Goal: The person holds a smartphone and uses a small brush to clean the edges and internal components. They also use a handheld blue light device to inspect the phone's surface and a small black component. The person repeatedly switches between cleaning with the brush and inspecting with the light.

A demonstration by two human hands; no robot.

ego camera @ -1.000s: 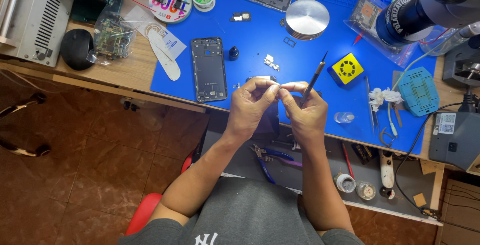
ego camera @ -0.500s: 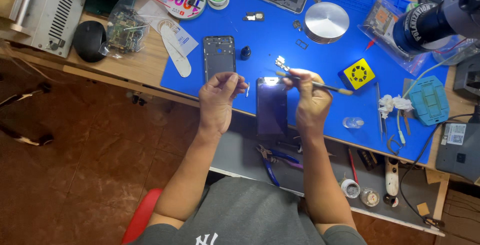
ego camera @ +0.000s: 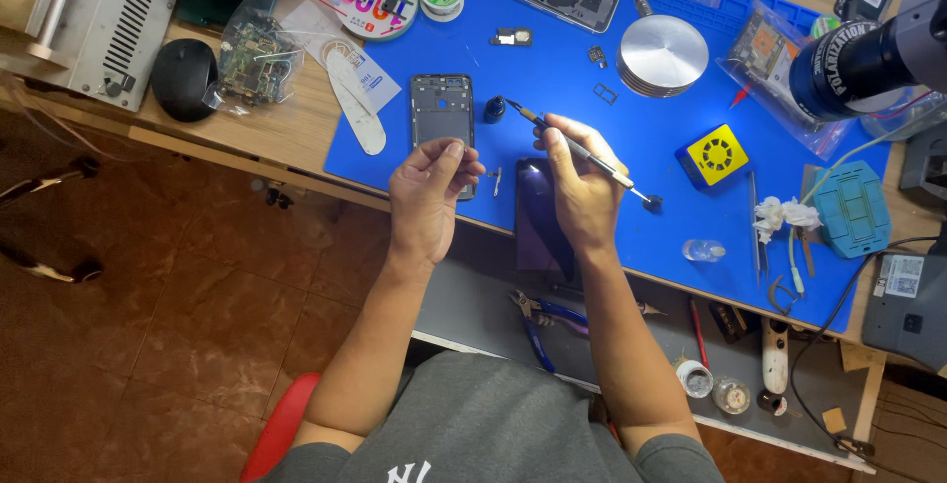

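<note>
Two hands at work, head view only. Our left hand [ego camera: 426, 199] hangs over the blue mat's [ego camera: 631, 128] near edge, fingertips pinched on smth too small to tell. Our right hand [ego camera: 580, 187] grips one slim screwdriver [ego camera: 584, 155] pen-style, tip twd the dark phone frame [ego camera: 441, 120], prob. for fine control. One dark phone [ego camera: 538, 219] lies flat under the right hand at the mat's near edge. One phone frame, one round metal disc [ego camera: 663, 55], one yellow block [ego camera: 712, 154] farther in, w/in reach.

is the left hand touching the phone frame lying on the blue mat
Cannot tell. In the head view the left hand overlaps the lower edge of the phone frame, hiding any contact or gap between them.
</note>
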